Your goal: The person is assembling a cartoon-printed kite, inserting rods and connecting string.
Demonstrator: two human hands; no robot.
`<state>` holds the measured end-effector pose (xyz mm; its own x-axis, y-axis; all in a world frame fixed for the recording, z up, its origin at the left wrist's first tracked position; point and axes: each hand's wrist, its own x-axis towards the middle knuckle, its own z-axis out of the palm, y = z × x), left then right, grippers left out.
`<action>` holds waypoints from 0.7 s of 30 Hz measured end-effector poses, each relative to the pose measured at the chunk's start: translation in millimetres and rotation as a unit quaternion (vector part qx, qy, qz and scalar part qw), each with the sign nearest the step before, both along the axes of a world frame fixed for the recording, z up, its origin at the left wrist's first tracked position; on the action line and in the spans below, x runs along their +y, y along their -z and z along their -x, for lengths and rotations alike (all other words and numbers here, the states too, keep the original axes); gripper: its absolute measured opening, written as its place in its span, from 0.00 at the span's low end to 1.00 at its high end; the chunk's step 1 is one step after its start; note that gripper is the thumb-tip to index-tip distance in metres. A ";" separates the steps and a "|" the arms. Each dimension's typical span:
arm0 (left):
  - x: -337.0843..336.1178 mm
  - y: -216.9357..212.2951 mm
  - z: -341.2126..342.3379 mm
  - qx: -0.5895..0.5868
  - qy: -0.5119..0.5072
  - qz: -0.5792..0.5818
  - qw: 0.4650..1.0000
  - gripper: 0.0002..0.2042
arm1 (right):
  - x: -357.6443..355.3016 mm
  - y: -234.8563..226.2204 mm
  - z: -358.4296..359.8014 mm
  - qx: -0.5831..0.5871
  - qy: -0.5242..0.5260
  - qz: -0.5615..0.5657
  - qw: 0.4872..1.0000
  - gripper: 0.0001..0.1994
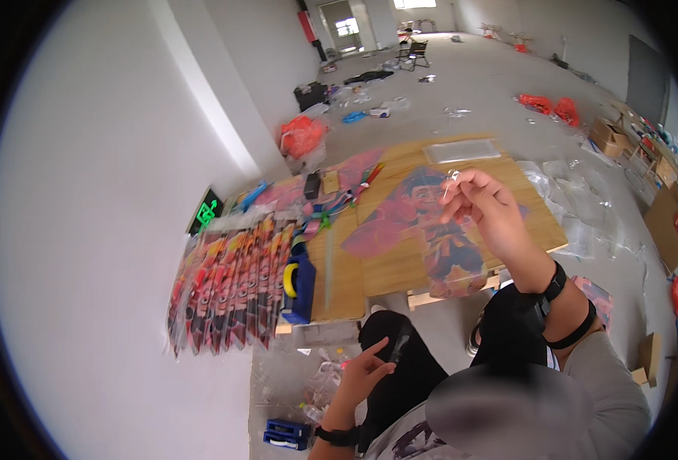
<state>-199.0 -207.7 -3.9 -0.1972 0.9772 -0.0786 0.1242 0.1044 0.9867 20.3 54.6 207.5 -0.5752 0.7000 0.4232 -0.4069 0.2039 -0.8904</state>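
Note:
A thin printed kite-shaped sheet (385,220), pink and purple with a cartoon figure, lies on the wooden table (347,284). Above its right part my right hand (492,211) is raised, fingers curled; a small shiny clear piece (452,176) shows at its fingertips. My left hand (363,376) is low over my knee, thumb and index finger bent toward each other. At its fingertips is a glossy clear strip (401,343), which looks like tape. A blue tape dispenser (301,291) with a yellow core stands at the table's front left corner.
Several folded printed sheets in clear wrap (232,284) hang off the table's left side. A clear flat packet (462,150) lies at the far edge. Colourful ribbons (325,218) lie mid-left. Plastic wrap (577,199) and cardboard boxes (669,226) are on the right.

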 end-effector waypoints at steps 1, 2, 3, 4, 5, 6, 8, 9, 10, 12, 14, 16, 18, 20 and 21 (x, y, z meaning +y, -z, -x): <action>11.8 -0.7 -10.0 0.001 0.007 -0.003 1.000 0.29 | -1.2 -7.6 -12.5 0.001 0.007 -0.003 1.000 0.12; 22.7 -0.7 -21.3 0.013 0.027 0.015 0.999 0.26 | -1.9 -14.3 -23.3 -0.015 0.018 -0.065 0.998 0.12; 33.9 -2.5 -32.3 0.025 0.050 0.031 0.998 0.24 | -2.5 -20.8 -35.5 -0.032 0.032 -0.128 0.991 0.12; 43.5 -5.9 -40.5 0.045 0.099 0.042 0.993 0.23 | -5.9 -25.1 -43.0 -0.032 0.040 -0.132 0.990 0.12; 53.7 -10.7 -47.3 0.105 0.143 0.138 0.974 0.25 | -12.3 -27.4 -46.5 -0.019 0.045 -0.143 0.989 0.13; 54.5 3.3 -51.5 0.140 0.166 0.109 0.970 0.25 | -17.1 -29.2 -50.4 -0.004 0.046 -0.154 0.987 0.14; 55.4 18.4 -57.2 0.175 0.188 0.076 0.963 0.25 | -18.0 -32.0 -63.0 0.031 0.037 -0.159 0.986 0.15; 59.4 14.8 -57.7 0.196 0.157 0.042 0.967 0.24 | -17.4 -33.8 -67.4 0.065 0.026 -0.162 0.984 0.16; 62.8 10.5 -56.9 0.216 0.123 0.009 0.969 0.22 | -21.2 -36.3 -70.0 0.066 0.026 -0.165 0.984 0.16; 74.2 -20.6 -51.1 0.242 0.031 -0.051 0.969 0.17 | -33.5 -38.9 -68.9 -0.015 0.012 -0.194 0.981 0.17; 81.4 -90.6 -56.2 0.225 -0.019 -0.135 0.965 0.16 | -33.3 -28.1 -67.7 -0.055 -0.001 -0.248 0.967 0.17; 78.4 -144.5 -66.4 0.173 -0.030 -0.232 0.957 0.17 | -45.4 -22.1 -66.8 -0.113 0.002 -0.334 0.936 0.19; 81.5 -185.3 -77.3 0.147 -0.039 -0.270 0.951 0.18 | -51.1 -16.5 -62.9 -0.137 -0.018 -0.339 0.930 0.19; 86.8 -216.2 -91.2 0.187 -0.028 -0.354 0.916 0.18 | -58.8 -7.2 -60.1 -0.146 -0.018 -0.343 0.928 0.18; 87.1 -214.8 -91.2 0.191 -0.032 -0.353 0.915 0.18 | -65.1 -3.4 -56.5 -0.142 -0.023 -0.344 0.928 0.18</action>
